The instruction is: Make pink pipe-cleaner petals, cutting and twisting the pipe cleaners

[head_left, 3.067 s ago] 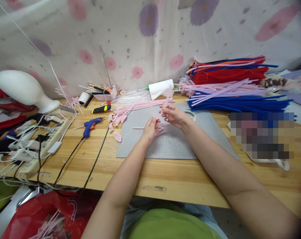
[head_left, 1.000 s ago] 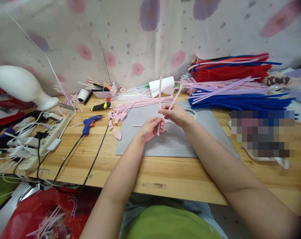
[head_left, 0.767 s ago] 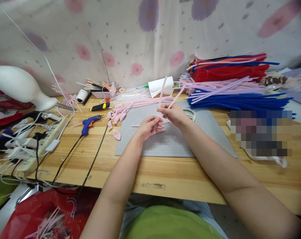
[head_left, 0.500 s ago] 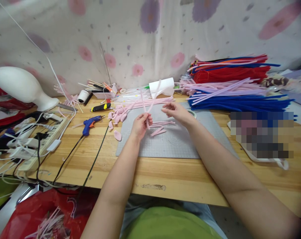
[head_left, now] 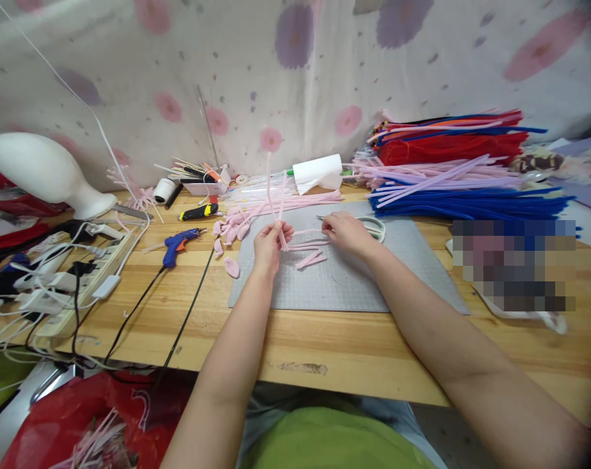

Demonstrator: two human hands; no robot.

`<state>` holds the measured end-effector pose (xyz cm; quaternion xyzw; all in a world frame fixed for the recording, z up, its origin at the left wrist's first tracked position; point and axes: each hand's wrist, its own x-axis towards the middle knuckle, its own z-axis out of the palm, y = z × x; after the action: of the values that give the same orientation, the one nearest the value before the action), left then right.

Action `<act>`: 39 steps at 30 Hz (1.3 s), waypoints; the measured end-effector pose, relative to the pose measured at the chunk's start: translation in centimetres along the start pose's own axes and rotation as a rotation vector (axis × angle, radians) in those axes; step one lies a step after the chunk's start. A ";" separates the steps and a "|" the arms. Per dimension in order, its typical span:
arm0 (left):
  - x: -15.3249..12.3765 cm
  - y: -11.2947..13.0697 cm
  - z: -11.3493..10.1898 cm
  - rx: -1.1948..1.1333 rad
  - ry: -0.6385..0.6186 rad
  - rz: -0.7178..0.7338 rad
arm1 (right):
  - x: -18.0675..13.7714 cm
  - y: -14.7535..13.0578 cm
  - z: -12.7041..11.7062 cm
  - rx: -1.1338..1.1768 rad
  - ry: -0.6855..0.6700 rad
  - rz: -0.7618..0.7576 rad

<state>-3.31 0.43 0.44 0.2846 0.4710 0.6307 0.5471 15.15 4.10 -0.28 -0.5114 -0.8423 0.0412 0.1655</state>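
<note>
Fuzzy matt stems (head_left: 269,185); matt plstc mat (head_left: 334,286); smooth wd tbl (head_left: 364,352).

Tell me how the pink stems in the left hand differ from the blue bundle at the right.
The pink stems are pale; the blue bundle is deep-coloured. The stems point upward from the left hand; the bundle lies flat. The stems are few; the bundle has many strands. Both look long and thin.

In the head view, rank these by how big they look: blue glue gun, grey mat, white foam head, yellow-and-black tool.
1. Grey mat, partly hidden by the arms
2. White foam head
3. Blue glue gun
4. Yellow-and-black tool
</note>
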 end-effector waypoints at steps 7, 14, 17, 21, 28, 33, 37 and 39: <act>0.1 0.1 -0.3 0.131 0.036 0.022 | 0.0 0.5 -1.9 0.039 0.161 -0.160; -0.6 -0.1 0.0 0.151 -0.210 -0.171 | -0.2 -0.1 -2.2 0.041 0.211 -0.192; -0.7 -0.1 0.0 0.149 -0.247 -0.182 | -0.2 -0.9 -1.9 0.091 0.250 -0.131; -0.6 -0.1 0.1 0.127 -0.198 -0.149 | 0.0 -2.2 -1.7 0.407 0.230 0.070; -0.7 -0.5 0.5 0.071 -0.200 -0.132 | -0.1 -3.7 -1.6 1.339 -0.250 0.374; -0.9 -0.9 0.9 0.060 -0.193 -0.151 | -0.4 -4.0 -1.8 1.485 -0.278 0.383; -0.5 -0.6 0.6 0.035 -0.118 -0.155 | 0.1 -3.5 -1.4 1.457 -0.159 0.368; 0.1 -0.3 0.1 0.013 -0.013 -0.107 | 0.4 -2.7 -0.9 1.363 -0.056 0.371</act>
<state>-3.17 0.50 0.21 0.2667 0.4860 0.5958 0.5812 12.95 3.04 1.28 -0.4275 -0.5318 0.6001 0.4175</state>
